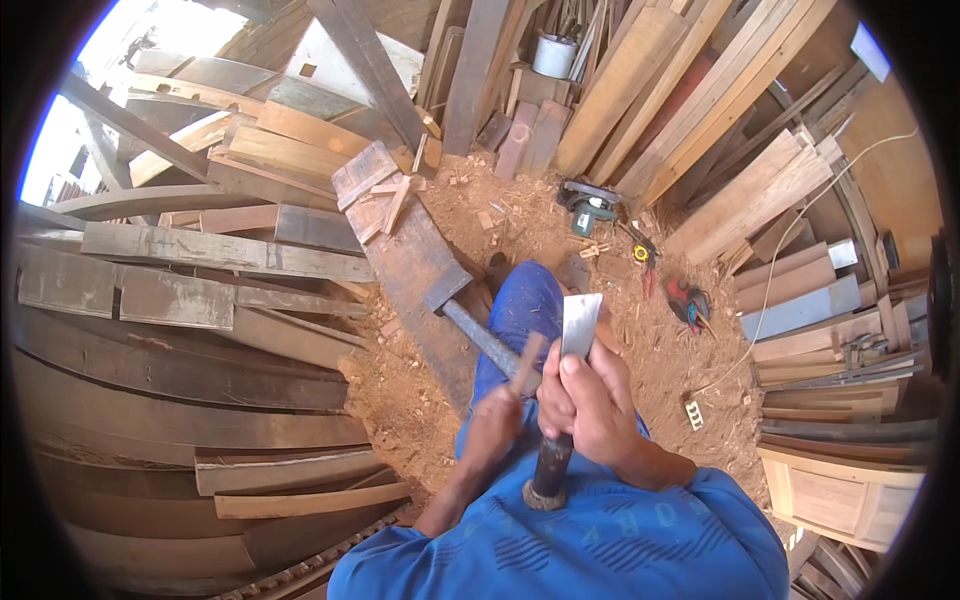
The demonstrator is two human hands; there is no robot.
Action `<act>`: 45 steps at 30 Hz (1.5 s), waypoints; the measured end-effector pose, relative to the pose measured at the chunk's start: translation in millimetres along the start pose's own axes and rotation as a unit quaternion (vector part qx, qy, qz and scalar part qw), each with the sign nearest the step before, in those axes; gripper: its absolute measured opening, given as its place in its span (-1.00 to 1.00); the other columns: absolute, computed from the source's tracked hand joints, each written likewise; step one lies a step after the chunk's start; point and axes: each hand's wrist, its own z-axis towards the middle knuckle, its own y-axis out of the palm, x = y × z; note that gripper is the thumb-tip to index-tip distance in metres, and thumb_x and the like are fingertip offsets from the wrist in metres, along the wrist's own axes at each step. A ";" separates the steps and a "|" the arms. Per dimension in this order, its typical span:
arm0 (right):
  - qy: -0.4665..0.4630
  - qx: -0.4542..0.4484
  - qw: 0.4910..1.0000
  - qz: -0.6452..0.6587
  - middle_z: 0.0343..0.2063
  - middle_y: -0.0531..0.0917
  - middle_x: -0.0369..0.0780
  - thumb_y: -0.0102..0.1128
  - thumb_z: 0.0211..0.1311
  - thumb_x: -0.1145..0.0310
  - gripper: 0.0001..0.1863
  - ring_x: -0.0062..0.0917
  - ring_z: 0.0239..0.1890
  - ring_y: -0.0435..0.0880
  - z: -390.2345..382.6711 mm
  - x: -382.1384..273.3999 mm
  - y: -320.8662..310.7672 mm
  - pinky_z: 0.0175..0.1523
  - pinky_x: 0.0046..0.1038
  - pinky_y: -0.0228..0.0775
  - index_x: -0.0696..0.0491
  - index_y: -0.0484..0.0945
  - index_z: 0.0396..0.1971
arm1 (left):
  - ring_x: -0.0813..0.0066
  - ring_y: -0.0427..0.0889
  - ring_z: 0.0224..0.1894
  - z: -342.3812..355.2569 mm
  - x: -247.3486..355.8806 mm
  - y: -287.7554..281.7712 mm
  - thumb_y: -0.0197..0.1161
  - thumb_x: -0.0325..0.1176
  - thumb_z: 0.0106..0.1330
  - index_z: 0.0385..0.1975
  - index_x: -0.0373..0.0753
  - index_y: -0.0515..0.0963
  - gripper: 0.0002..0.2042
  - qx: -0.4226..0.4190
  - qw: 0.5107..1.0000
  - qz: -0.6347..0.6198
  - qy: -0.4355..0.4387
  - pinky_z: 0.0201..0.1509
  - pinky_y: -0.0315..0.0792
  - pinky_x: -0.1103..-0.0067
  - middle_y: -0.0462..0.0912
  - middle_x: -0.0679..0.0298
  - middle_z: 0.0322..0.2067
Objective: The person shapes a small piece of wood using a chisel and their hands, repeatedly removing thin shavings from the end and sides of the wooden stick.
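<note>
My right hand (598, 405) is wrapped round a wide chisel (579, 325), its bright blade pointing up and away from me and the thumb lying on the metal. Its dark handle slopes back toward my blue shirt. Close beside it, my left hand (493, 425) is closed on a thin, flat brown strip (529, 362), whose material I cannot make out. A hammer (480, 332) lies across my blue-clad leg, its square head on a worn plank (400, 270) and the end of its handle near my hands.
Sawdust and shavings cover the ground. Ahead lie a green power tool (592, 212), a yellow tape measure (640, 253), red-handled pliers (650, 280) and a red-and-black tool (690, 303). A white power strip (694, 414) sits to the right. Stacked boards (230, 310) line the left; more timber leans at the back.
</note>
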 end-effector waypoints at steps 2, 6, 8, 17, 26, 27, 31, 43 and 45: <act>0.030 0.066 0.997 -0.016 -0.64 0.29 -0.38 -0.17 0.48 0.26 -0.80 -0.77 -0.70 0.21 8.1 10.6 -12.4 -0.58 -0.60 0.25 0.08 0.33 -0.25 | 0.67 0.49 -0.48 21.0 13.9 -17.2 -0.10 -0.09 0.49 -0.33 -0.19 0.48 -0.67 -0.023 0.963 -0.263 0.061 -0.43 0.36 0.68 0.52 0.35 -0.53; 0.141 0.013 0.984 0.104 -0.61 0.27 -0.41 -0.14 0.46 0.23 -0.82 -0.76 -0.70 0.20 29.0 27.6 -9.3 -0.55 -0.58 0.27 0.02 0.34 -0.19 | 0.70 0.28 -0.58 53.3 94.5 -32.4 -0.19 -0.17 0.54 -0.43 -0.17 0.38 -0.68 0.000 0.928 -0.365 0.074 -0.53 0.23 0.68 0.33 0.42 -0.63; 0.175 -0.025 0.978 0.109 -0.61 0.27 -0.41 -0.13 0.46 0.24 -0.84 -0.76 -0.69 0.21 30.4 41.2 -3.1 -0.54 -0.57 0.28 0.00 0.36 -0.20 | 0.72 0.25 -0.58 69.0 110.2 -24.1 -0.19 -0.16 0.54 -0.45 -0.17 0.36 -0.67 0.078 0.949 -0.292 0.085 -0.52 0.21 0.68 0.30 0.44 -0.64; 0.152 -0.030 0.988 0.027 -0.65 0.21 -0.41 -0.12 0.45 0.24 -0.82 -0.77 -0.73 0.17 11.8 46.4 3.3 -0.60 -0.57 0.26 0.04 0.34 -0.24 | 0.61 0.36 -0.54 58.3 106.1 -35.9 -0.22 -0.20 0.53 -0.44 -0.25 0.41 -0.64 0.066 0.980 -0.053 0.180 -0.49 0.26 0.55 0.40 0.34 -0.61; -0.025 -0.046 0.999 0.015 -0.68 0.27 -0.39 -0.15 0.47 0.28 -0.82 -0.77 -0.70 0.22 -7.0 12.2 6.3 -0.59 -0.60 0.28 0.08 0.32 -0.24 | 0.64 0.32 -0.60 1.1 41.0 -3.8 -0.11 -0.12 0.50 -0.47 -0.22 0.39 -0.65 -0.008 0.993 -0.103 0.053 -0.53 0.24 0.56 0.38 0.35 -0.65; -0.009 -0.045 0.999 0.011 -0.66 0.28 -0.39 -0.15 0.47 0.27 -0.82 -0.77 -0.71 0.22 -6.9 9.8 3.8 -0.58 -0.58 0.28 0.06 0.33 -0.25 | 0.68 0.28 -0.61 -7.7 34.3 -1.1 -0.07 -0.08 0.49 -0.45 -0.19 0.37 -0.66 -0.007 0.985 -0.164 -0.050 -0.54 0.22 0.59 0.35 0.40 -0.66; 0.089 0.035 0.992 0.085 -0.61 0.31 -0.40 -0.13 0.46 0.28 -0.85 -0.77 -0.70 0.23 15.6 22.7 -23.6 -0.55 -0.57 0.29 0.04 0.36 -0.22 | 0.74 0.09 -0.73 18.7 53.5 -28.8 -0.14 0.01 0.49 -0.41 -0.14 0.33 -0.64 -0.044 0.905 -0.423 0.011 -0.65 0.05 0.73 0.13 0.53 -0.71; 0.171 -0.035 0.982 0.069 -0.63 0.26 -0.42 -0.13 0.43 0.27 -0.85 -0.78 -0.70 0.22 20.4 45.3 5.1 -0.55 -0.55 0.31 0.02 0.34 -0.22 | 0.71 0.41 -0.48 72.4 91.8 -33.6 -0.23 -0.17 0.55 -0.34 -0.22 0.48 -0.64 -0.007 0.963 -0.250 0.104 -0.44 0.32 0.71 0.47 0.44 -0.54; 0.165 -0.037 0.984 0.050 -0.64 0.24 -0.42 -0.13 0.43 0.27 -0.85 -0.78 -0.71 0.21 18.5 47.9 3.3 -0.57 -0.55 0.30 0.02 0.34 -0.23 | 0.65 0.43 -0.47 70.7 81.6 -40.8 -0.22 -0.18 0.54 -0.34 -0.25 0.50 -0.63 0.017 0.981 -0.106 0.163 -0.42 0.33 0.65 0.49 0.44 -0.53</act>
